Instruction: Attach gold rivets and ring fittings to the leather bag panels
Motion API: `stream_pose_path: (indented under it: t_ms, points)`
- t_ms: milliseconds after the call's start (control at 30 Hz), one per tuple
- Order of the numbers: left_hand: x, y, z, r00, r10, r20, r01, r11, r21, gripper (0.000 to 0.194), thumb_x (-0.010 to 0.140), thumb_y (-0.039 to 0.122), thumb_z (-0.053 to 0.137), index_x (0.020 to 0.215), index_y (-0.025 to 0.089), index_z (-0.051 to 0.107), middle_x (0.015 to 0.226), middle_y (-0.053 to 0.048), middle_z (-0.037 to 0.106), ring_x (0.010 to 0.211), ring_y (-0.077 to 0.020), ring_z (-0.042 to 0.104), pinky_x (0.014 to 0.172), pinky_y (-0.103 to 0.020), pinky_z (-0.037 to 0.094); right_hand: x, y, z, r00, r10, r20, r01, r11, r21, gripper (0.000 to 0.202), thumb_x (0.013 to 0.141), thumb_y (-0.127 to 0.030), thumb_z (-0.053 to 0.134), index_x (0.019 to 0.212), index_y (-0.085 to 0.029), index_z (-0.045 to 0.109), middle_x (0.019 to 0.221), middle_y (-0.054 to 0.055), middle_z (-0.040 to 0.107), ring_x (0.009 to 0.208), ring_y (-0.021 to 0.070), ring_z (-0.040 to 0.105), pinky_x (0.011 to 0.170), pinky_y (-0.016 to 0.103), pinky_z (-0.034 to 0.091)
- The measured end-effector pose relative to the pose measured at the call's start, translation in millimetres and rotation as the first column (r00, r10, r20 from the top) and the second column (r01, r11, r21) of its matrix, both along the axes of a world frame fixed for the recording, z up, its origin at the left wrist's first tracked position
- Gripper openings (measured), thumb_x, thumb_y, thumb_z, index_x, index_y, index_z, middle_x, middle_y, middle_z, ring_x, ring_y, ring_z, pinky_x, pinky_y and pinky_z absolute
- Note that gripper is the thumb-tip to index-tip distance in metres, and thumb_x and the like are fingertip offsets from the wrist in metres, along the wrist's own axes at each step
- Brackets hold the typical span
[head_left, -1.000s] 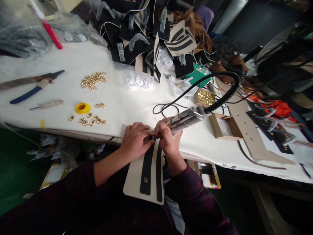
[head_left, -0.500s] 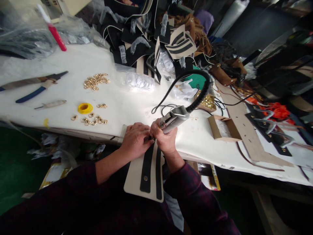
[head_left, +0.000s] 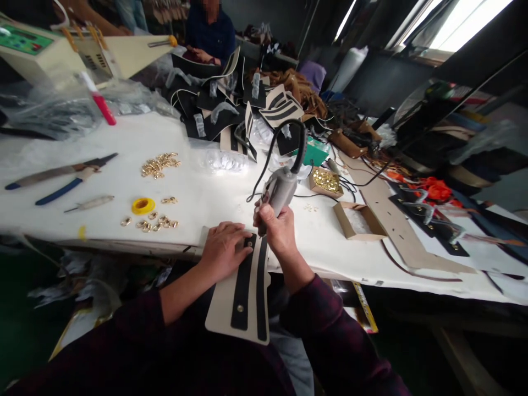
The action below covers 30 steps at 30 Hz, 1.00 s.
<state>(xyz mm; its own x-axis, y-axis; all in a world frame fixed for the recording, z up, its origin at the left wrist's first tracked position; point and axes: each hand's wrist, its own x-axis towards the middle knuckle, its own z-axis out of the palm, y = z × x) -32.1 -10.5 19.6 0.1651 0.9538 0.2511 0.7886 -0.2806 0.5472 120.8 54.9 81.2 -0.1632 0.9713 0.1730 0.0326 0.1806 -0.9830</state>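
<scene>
The beige panel with two black strips has its upper end at the near edge of the tabletop and its lower end out over the person's lap. The left hand lies across that upper end, fingers only slightly spread and thumb apart from them on a strip. The right hand is wrapped round a grey corded tool, thumb along its side, tip pointing down over the panel. The tool's black cord arches up and bends back down just beyond the hands. Toward the left edge lie pliers, a thin pointed tool, a yellow ring and gold clasps in a heap and loose groups. Right of the right hand stand an open cardboard box and, farther back, a box of gold pieces. Stacked panels and plastic bags crowd the far side, with a seated person beyond. Half a second ago the hands met and the left thumb and fingers were drawn together; now they are apart, the tool stands more upright, and a stud shows near the strip's upper end.
</scene>
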Motion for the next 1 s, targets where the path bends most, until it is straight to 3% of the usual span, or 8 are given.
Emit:
stream_pose_path:
  t_ms: [100,233,367,467,567,733,867,1000]
  points:
    - [0,2,-1.4,1.0,0.009,-0.019,-0.009,1.0,0.002,0.049,0.086,0.032,0.078,0.134,0.028,0.065,0.141,-0.009,0.069,0.13,-0.035,0.058,0.105,-0.056,0.047,17,18,9.7,0.934,-0.107,0.34,0.072,0.991,0.115,0.048,0.094,-0.066,0.064,0.104,-0.02,0.07,0.074,0.0,0.064,0.067,0.0179,0.058,0.062,0.028,0.046]
    - [0,4,-2.3,0.999,0.011,-0.037,-0.011,1.0,0.013,0.057,0.085,0.032,0.079,0.138,0.024,0.059,0.135,-0.011,0.071,0.127,-0.036,0.059,0.104,-0.055,0.048,43,42,-4.3,0.568,-0.144,0.81,0.011,0.986,0.168,0.041,0.1,-0.042,0.059,0.135,-0.022,0.064,0.114,0.011,0.072,0.096,0.0272,0.066,0.083,0.036,0.05]
    - [1,5,-4.5,1.0,0.002,-0.009,-0.001,0.998,0.056,0.064,0.084,0.028,0.079,0.142,0.025,0.053,0.136,-0.012,0.066,0.128,-0.0346,0.06,0.107,-0.055,0.048,63,44,-24.6,0.345,-0.199,0.917,0.013,0.978,0.207,0.044,0.098,-0.027,0.059,0.141,-0.022,0.064,0.128,0.017,0.068,0.116,0.033,0.062,0.098,0.043,0.048]
    - [0,3,-7.6,0.999,-0.024,0.04,0.021,0.996,0.089,0.066,0.086,0.026,0.078,0.146,0.028,0.049,0.137,-0.012,0.063,0.131,-0.0332,0.059,0.111,-0.054,0.048,66,20,-30.0,0.451,-0.313,0.836,0.023,0.94,0.34,0.039,0.098,-0.03,0.062,0.136,-0.021,0.069,0.131,0.017,0.068,0.121,0.033,0.06,0.105,0.045,0.046]
    - [0,2,-12.8,0.994,-0.054,0.098,0.041,0.991,0.13,0.068,0.088,0.025,0.076,0.149,0.03,0.046,0.137,-0.012,0.06,0.133,-0.0319,0.058,0.114,-0.052,0.05,59,-12,-33.7,0.631,-0.22,0.744,-0.081,0.935,0.345,0.042,0.094,-0.036,0.072,0.132,-0.02,0.071,0.13,0.015,0.07,0.12,0.0317,0.062,0.106,0.045,0.047]
    - [3,-3,-12.7,0.987,-0.086,0.137,0.058,0.979,0.194,0.073,0.086,0.022,0.078,0.151,0.031,0.046,0.137,-0.012,0.059,0.131,-0.0322,0.059,0.113,-0.052,0.053,51,-36,-33.0,0.79,0.165,0.591,-0.145,0.986,-0.082,0.038,0.085,-0.026,0.079,0.122,-0.018,0.076,0.104,0.007,0.078,0.092,0.0229,0.07,0.084,0.033,0.054]
    - [-2,-34,16.5,0.976,-0.007,0.218,-0.065,0.946,0.319,0.066,0.085,0.027,0.081,0.145,0.028,0.054,0.136,-0.014,0.061,0.131,-0.0349,0.057,0.11,-0.052,0.052,56,-48,6.0,0.88,0.251,0.403,-0.203,0.966,-0.159,0.012,0.088,-0.023,0.073,0.097,-0.018,0.079,0.084,0.001,0.075,0.078,0.0172,0.067,0.068,0.026,0.049]
    - [-15,-87,58.9,0.806,0.113,0.581,-0.232,0.963,0.136,0.038,0.086,0.035,0.082,0.12,0.025,0.067,0.116,-0.008,0.067,0.104,-0.026,0.063,0.093,-0.039,0.054,56,-77,67.5,0.928,0.031,0.371,-0.146,0.947,0.286,0.006,0.095,-0.021,0.07,0.094,-0.02,0.076,0.089,0.003,0.073,0.083,0.0173,0.067,0.075,0.029,0.051]
